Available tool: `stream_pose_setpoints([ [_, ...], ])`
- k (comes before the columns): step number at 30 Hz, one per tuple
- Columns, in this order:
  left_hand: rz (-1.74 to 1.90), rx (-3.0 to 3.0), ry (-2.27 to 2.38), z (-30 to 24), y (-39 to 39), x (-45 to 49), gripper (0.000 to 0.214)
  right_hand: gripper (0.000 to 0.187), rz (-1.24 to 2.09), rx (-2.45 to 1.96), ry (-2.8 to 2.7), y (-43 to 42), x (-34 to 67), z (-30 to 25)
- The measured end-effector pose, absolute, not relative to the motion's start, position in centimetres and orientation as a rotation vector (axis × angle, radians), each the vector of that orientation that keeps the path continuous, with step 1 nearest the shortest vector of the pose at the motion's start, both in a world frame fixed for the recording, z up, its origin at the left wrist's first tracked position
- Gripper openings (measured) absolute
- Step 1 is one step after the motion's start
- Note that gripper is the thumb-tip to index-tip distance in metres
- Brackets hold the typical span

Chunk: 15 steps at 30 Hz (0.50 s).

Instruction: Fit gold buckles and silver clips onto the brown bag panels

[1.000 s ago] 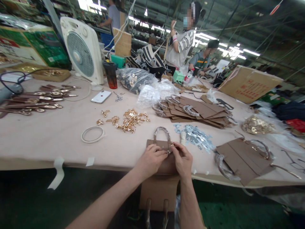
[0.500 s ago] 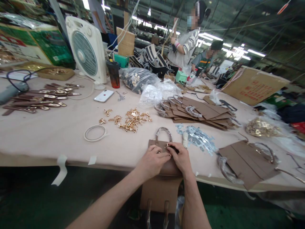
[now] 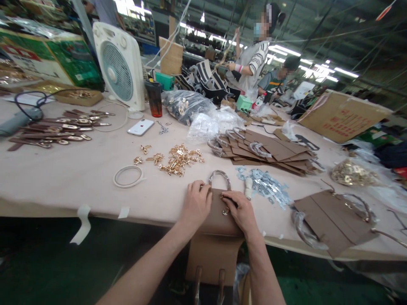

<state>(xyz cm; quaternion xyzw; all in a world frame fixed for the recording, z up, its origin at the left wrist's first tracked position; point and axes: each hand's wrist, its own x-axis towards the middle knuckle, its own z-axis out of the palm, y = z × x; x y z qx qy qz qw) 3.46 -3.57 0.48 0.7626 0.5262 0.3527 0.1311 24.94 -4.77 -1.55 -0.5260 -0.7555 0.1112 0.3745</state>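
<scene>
A brown bag panel (image 3: 216, 218) lies at the table's front edge, its plastic-wrapped handle (image 3: 219, 173) pointing away from me. My left hand (image 3: 196, 205) rests at the panel's upper left edge, fingers curled over it. On the right side of the panel, my right hand (image 3: 241, 207) is closed around a small gold fitting (image 3: 225, 210), partly hidden by the thumb and fingers. A lower brown flap (image 3: 213, 258) with two more wrapped handles hangs below the table edge. Just right of the panel's handle stands a small whitish wrapped object (image 3: 248, 188).
Gold fittings (image 3: 179, 159) and silver metal plates (image 3: 270, 186) lie in loose piles beyond my hands. Brown panels (image 3: 270, 148) are stacked behind, another panel (image 3: 333, 216) lies right. Tape roll (image 3: 128, 176), phone (image 3: 140, 127), brown straps (image 3: 60, 129) and fan (image 3: 119, 67) are leftward. Co-workers are behind.
My left hand has moved up and left, off the middle of the panel to its upper left edge. The right hand stays near the gold fitting, which shows more now.
</scene>
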Motion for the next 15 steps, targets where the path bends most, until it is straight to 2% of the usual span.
stream_pose_setpoints([
  [7, 0.608, 2.127, 1.704, 2.3, -1.8, 3.3, 0.026, 0.02, 0.311, -1.312, -2.007, -4.3, 25.1, -1.3],
  [12, 0.774, 1.774, 1.623, 1.9, -0.3, 2.5, 0.048, 0.02, 0.31, -1.317, -2.0, -4.4, 25.0, -1.3],
  [15, 0.784, 1.567, 1.525, 1.5, 0.7, 1.6, 0.049, 0.02, 0.33, -1.303, -2.007, -4.4, 25.0, -1.3],
])
